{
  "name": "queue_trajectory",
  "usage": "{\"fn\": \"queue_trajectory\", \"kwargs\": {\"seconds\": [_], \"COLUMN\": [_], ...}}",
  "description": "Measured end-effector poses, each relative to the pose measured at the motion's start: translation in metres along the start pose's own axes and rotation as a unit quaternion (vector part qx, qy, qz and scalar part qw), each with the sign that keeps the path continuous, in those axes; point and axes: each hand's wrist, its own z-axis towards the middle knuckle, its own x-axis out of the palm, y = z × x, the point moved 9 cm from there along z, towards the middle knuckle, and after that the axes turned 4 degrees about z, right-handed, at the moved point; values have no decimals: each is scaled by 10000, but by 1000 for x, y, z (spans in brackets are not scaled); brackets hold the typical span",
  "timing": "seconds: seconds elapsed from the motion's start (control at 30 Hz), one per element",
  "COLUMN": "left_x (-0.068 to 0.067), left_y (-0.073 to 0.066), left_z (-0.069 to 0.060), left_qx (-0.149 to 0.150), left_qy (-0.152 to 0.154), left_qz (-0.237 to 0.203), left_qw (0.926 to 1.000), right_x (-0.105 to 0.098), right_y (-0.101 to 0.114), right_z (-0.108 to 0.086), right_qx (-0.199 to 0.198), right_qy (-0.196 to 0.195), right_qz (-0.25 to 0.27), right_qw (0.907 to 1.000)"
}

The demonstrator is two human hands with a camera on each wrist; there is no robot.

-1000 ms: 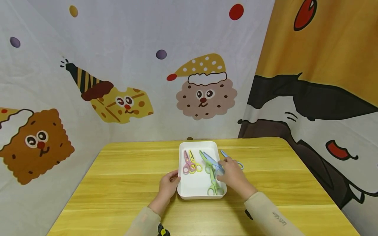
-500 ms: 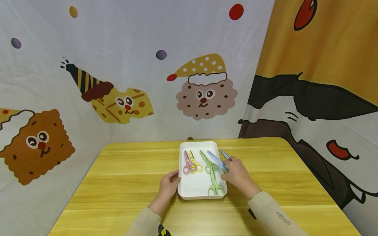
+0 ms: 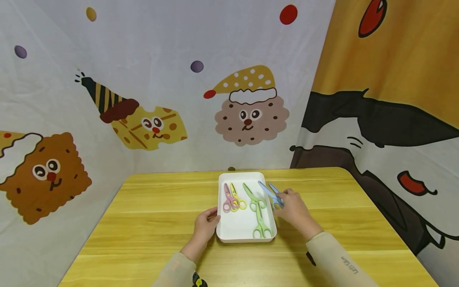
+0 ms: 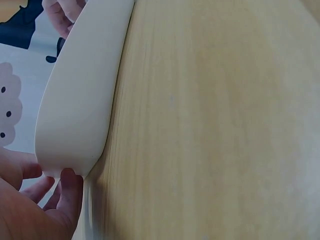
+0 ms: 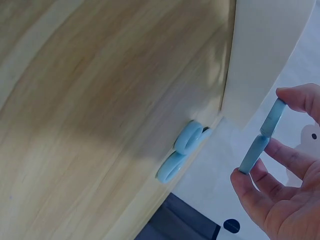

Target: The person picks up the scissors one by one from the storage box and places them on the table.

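In the head view, blue scissors (image 3: 267,190) are held by my right hand (image 3: 293,208), blades pointing away over the white tray's right rim. The right wrist view shows the thumb and fingers gripping their light-blue handles (image 5: 273,118). Close by, a second pair of blue scissors (image 5: 188,137) lies on the table, partly behind the hand in the head view. My left hand (image 3: 206,225) holds the left side of the white tray (image 3: 229,231), thumb and fingertips against its wall. Inside lie pink scissors (image 3: 227,195), yellow scissors (image 3: 242,205) and two green scissors (image 3: 263,230), the green ones touching.
The wooden table (image 3: 150,215) extends on both sides of the tray, its back edge just behind it. Behind stands a white cloth backdrop (image 3: 161,52) with cartoon prints, and an orange and black part on the right.
My right hand has lifted the blue scissors out of the tray and moved right with them, over the rim beside the other blue pair. My left hand has stayed on the tray.
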Motion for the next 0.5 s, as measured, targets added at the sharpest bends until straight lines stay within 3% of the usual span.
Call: {"fn": "queue_trajectory", "kwargs": {"seconds": [0.2, 0.5], "left_x": [2, 2], "left_y": [6, 6], "left_z": [2, 1], "left_qx": [-328, -266], "left_qy": [87, 83], "left_qz": [-1, -32], "left_qw": [9994, 9996], "right_x": [-1, -7], "right_y": [-8, -16], "right_z": [2, 3], "right_qx": [14, -108], "right_qy": [23, -157], "right_qz": [-39, -113], "right_qw": [10000, 9998]}}
